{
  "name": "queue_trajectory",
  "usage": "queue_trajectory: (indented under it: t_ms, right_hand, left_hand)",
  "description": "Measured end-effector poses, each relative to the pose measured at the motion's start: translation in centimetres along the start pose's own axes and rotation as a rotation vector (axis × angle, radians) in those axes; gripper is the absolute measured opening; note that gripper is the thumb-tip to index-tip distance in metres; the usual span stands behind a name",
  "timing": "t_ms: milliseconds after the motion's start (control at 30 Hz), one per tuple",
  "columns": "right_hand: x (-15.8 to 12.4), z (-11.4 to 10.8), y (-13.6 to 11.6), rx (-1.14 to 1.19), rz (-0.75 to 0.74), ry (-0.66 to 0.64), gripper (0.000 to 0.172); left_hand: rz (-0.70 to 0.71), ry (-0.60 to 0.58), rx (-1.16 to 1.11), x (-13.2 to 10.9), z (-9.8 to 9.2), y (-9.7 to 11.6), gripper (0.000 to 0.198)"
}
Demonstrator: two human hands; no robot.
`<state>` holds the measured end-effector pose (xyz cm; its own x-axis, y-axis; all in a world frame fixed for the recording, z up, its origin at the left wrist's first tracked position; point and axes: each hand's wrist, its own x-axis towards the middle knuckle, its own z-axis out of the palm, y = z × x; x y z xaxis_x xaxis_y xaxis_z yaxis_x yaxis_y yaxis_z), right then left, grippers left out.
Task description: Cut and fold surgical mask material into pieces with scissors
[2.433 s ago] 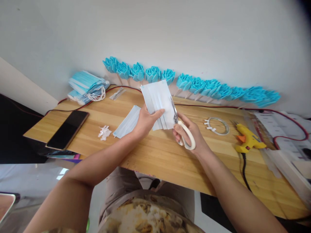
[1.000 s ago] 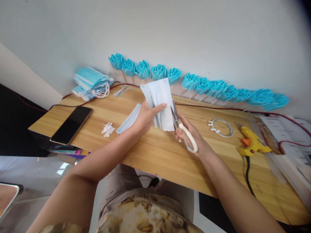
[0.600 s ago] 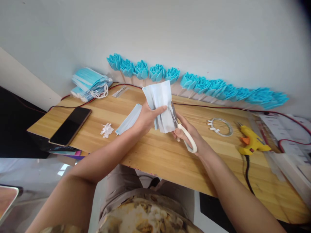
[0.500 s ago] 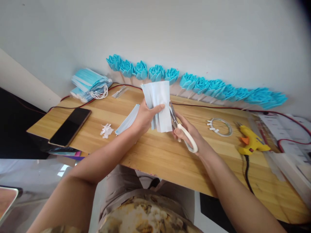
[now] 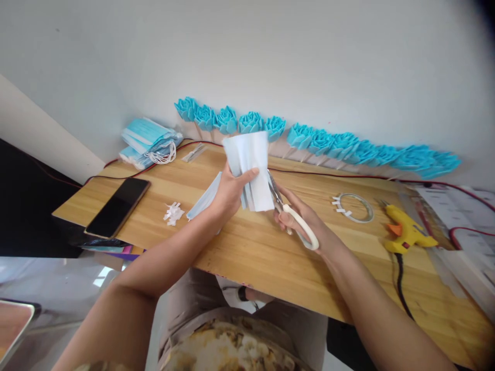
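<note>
My left hand (image 5: 234, 188) pinches pale blue-white mask fabric (image 5: 257, 154), held up over the table with the thumb across its front. The fabric looks layered and creased. My right hand (image 5: 303, 216) is closed around scissors (image 5: 305, 229) with white handles. Their metal blades point up and left and meet the right edge of the fabric; whether they bite into it I cannot tell. Under my left wrist lies another pale blue face mask piece (image 5: 204, 196), partly hidden. Small white scraps (image 5: 173, 213) sit in a heap left of it.
Blue fabric flowers (image 5: 251, 122) on sticks lean along the wall. A stack of face masks (image 5: 145, 136) and a phone (image 5: 118, 207) lie at left. At right are a tape roll (image 5: 365, 208) with white tabs and a yellow glue gun (image 5: 406, 226). A cable (image 5: 328, 174) runs behind.
The view has shifted slightly, so the table things appear a little lower and farther right. The scissors have tilted a bit and their handles sit slightly lower. Both hands keep their holds.
</note>
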<state>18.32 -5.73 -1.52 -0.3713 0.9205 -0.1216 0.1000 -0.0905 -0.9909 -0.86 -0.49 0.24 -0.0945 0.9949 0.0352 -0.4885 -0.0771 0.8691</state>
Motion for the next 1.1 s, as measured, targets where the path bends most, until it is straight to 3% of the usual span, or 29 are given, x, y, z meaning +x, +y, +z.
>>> queue_trajectory:
  t_ms: [167,467,733,933,1100]
  right_hand:
    - [0.0,0.2,-0.5,-0.008,0.026,0.004,0.115]
    - [-0.4,0.5,-1.2,-0.011,0.007,0.044,0.118]
    - [-0.6,0.4,-1.4,-0.034,-0.042,0.095,0.105]
    - [-0.5,0.7,-1.3,0.004,-0.105,0.108,0.092]
    - [-0.6,0.8,-1.2,-0.002,-0.091,0.126,0.094]
  left_hand:
    - [-0.029,0.006,-0.045,0.1,0.0,-0.1,0.063]
    - [-0.015,-0.082,0.092,-0.8,0.2,-1.2,0.064]
    - [-0.025,-0.121,0.247,-2.1,0.8,-1.8,0.053]
    - [0.001,-0.115,0.28,-2.2,0.9,-2.0,0.057]
    - [-0.014,-0.122,0.242,-2.2,0.9,-1.9,0.055]
